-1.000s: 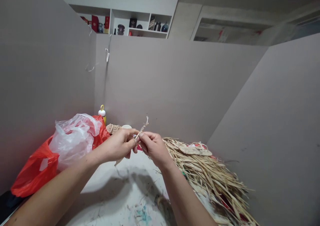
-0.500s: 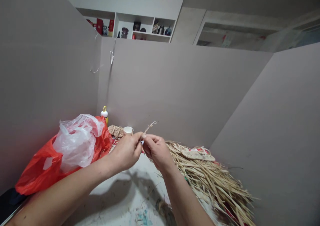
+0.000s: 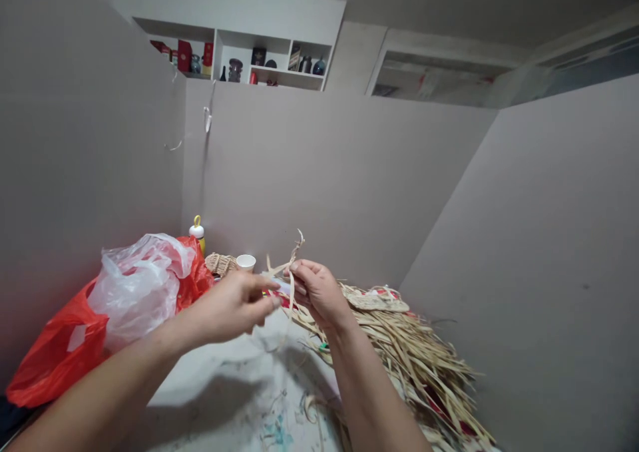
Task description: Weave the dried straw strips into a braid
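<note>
My right hand (image 3: 318, 295) pinches a short braid of straw (image 3: 296, 247) between thumb and fingers. The braid's thin tip points up above the hand. A loose flat strand (image 3: 291, 295) hangs down below the pinch, and another sticks out to the left. My left hand (image 3: 244, 305) is just left of these strands, its thumb and index finger apart, with nothing seen between them. A large heap of dry straw (image 3: 414, 345) lies on the table to the right of my right forearm.
A red plastic bag (image 3: 54, 352) with a white plastic bag (image 3: 144, 285) on it fills the left side. A white cup (image 3: 245, 262), a woven straw piece (image 3: 219, 264) and a yellow-looped bottle (image 3: 196, 231) stand at the back. Grey partitions (image 3: 319, 172) enclose the stained white table (image 3: 224, 385).
My left hand has let go of the braid and drawn back to the left, fingers opening. Strands that were hidden now show below the braid. The view has shifted slightly to the right.
</note>
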The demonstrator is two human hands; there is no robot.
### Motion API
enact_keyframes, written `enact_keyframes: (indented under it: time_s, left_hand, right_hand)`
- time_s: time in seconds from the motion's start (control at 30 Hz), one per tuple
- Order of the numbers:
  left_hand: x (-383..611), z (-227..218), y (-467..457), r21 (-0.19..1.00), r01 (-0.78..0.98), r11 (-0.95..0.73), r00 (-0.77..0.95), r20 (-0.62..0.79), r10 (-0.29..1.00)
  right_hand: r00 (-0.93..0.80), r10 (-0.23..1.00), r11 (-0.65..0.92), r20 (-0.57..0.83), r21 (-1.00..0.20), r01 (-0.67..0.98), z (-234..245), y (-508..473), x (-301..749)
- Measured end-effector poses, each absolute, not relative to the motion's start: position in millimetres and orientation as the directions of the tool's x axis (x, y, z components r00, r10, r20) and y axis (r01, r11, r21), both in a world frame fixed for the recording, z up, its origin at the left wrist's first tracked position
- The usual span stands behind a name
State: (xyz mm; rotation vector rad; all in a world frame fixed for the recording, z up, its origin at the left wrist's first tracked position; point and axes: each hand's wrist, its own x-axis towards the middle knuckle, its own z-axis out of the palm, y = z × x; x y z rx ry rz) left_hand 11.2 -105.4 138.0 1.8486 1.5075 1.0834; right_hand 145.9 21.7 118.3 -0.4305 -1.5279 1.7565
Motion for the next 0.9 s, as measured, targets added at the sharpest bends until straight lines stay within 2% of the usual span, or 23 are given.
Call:
enact_keyframes:
  time_s: [0.1, 0.17, 0.3, 0.4, 0.47, 0.53, 0.63, 0.7, 0.9]
  left_hand:
    - [6, 150, -110, 0.794, 0.501, -0.344, -0.25, 0.513, 0.821]
    - [6, 149, -105, 0.801, 0.463, -0.379, -0.295, 0.543, 0.786]
    - [9, 136, -90, 0.907, 0.202, -0.37, -0.035, 0.384, 0.923]
    - [9, 132, -85, 0.932, 0.119, -0.343, 0.098, 0.333, 0.938]
    - [8, 135, -87, 0.927, 0.17, -0.333, 0.115, 0.317, 0.941]
    - [7, 138, -90, 0.884, 0.303, -0.357, 0.099, 0.343, 0.934]
    - [5, 137, -92, 0.717, 0.589, -0.372, 0.013, 0.453, 0.892]
    - [4, 134, -91, 0.637, 0.699, -0.325, -0.029, 0.479, 0.877]
    - [0, 129, -86, 0.698, 0.667, -0.26, -0.016, 0.362, 0.932]
  right_hand:
    - [-0.713, 0.666, -0.036, 0.22, -0.945, -0.324, 122, 20, 150]
    - [-0.762, 0.61, -0.045, 0.219, -0.95, -0.308, 123, 16, 151]
    - [-0.847, 0.495, -0.03, 0.193, -0.971, -0.238, 123, 9, 152]
    - [-0.87, 0.469, 0.002, 0.154, -0.985, -0.173, 123, 8, 153]
    - [-0.875, 0.464, 0.016, 0.137, -0.989, -0.146, 123, 8, 153]
    - [-0.883, 0.45, 0.023, 0.135, -0.99, -0.139, 122, 9, 153]
    - [-0.895, 0.427, 0.048, 0.127, -0.992, -0.118, 119, 10, 152]
    - [-0.895, 0.431, 0.087, 0.113, -0.993, -0.083, 117, 10, 151]
    - [-0.893, 0.44, 0.182, 0.093, -0.983, -0.012, 119, 8, 152]
